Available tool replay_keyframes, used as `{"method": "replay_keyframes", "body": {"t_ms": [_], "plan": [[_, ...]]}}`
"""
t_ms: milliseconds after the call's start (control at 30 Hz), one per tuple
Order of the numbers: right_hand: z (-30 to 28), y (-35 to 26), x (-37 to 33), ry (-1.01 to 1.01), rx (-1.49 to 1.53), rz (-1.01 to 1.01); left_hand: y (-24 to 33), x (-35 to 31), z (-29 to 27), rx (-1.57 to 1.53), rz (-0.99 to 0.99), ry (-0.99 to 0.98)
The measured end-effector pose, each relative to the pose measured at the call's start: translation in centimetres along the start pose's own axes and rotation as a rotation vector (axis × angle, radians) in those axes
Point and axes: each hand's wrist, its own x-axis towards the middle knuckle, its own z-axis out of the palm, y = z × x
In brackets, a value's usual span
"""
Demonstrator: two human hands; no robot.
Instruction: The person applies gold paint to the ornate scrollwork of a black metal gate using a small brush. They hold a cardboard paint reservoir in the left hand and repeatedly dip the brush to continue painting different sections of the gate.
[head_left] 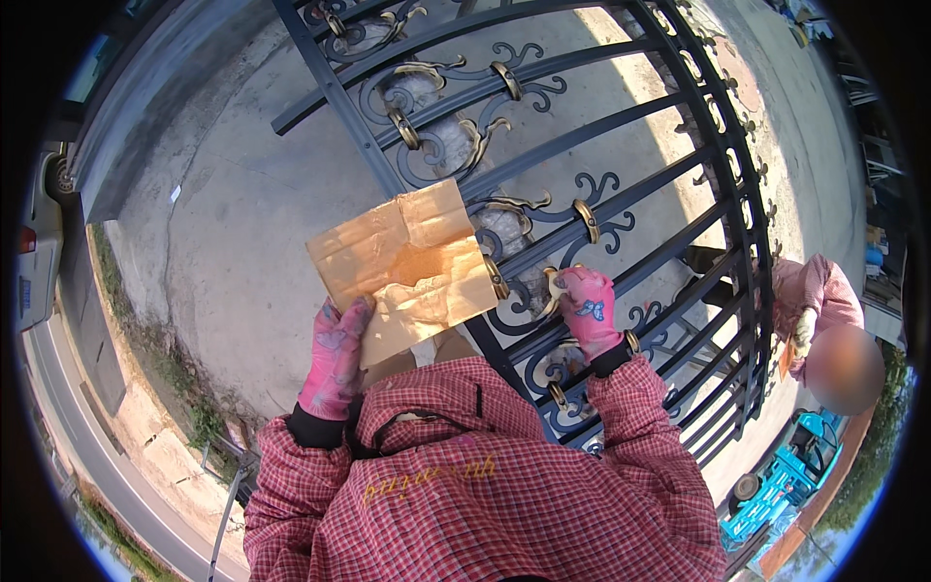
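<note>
My left hand (335, 354), in a pink patterned glove, grips the lower left edge of a creased sheet of brown paper (407, 257) and holds it up in front of a black wrought-iron gate (621, 184). My right hand (587, 308), also in a pink glove, presses on a gold scroll ornament (556, 281) of the gate, with its fingers curled around the metal. The paper covers part of the gate's scrollwork. Both my sleeves are red checked fabric.
Another person (819, 306) in a pink checked jacket and gloves works at the gate to the right. Beyond the bars lies a concrete yard (223, 213). A road (87, 456) and a parked car (39, 242) are at the left, a blue vehicle (786, 485) at the lower right.
</note>
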Motion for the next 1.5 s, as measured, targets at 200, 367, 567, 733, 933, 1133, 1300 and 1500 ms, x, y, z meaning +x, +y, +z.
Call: {"method": "replay_keyframes", "body": {"t_ms": [200,367,567,733,933,1133,1300,1500], "plan": [[-0.8,-0.7,-0.2,-0.099,0.031,0.079,0.4,0.3,-0.3,-0.014,0.02,0.028],[-1.8,-4.2,0.8,0.031,0.317,0.229,0.8,0.2,-0.9,-0.033,0.045,0.062],[0.1,-7.6,2.2,-0.056,0.346,-0.052,0.7,0.5,-2.1,-0.016,0.051,0.073],[-0.8,-6.0,5.4,0.134,0.379,0.268,2.4,0.4,-2.8,-0.017,0.029,0.055],[0.2,-5.5,10.9,0.169,0.324,0.398,4.3,3.3,-4.1,-0.055,-0.007,0.022],[4.1,-3.9,12.1,0.144,0.13,0.417,8.1,7.1,-5.2,-0.001,-0.008,-0.032],[3.5,-5.9,12.5,0.167,0.17,0.523,10.4,10.3,-7.5,0.124,-0.006,-0.164],[4.1,-4.9,12.0,0.304,0.241,0.67,12.5,12.3,-6.7,0.178,-0.023,-0.224]]}}
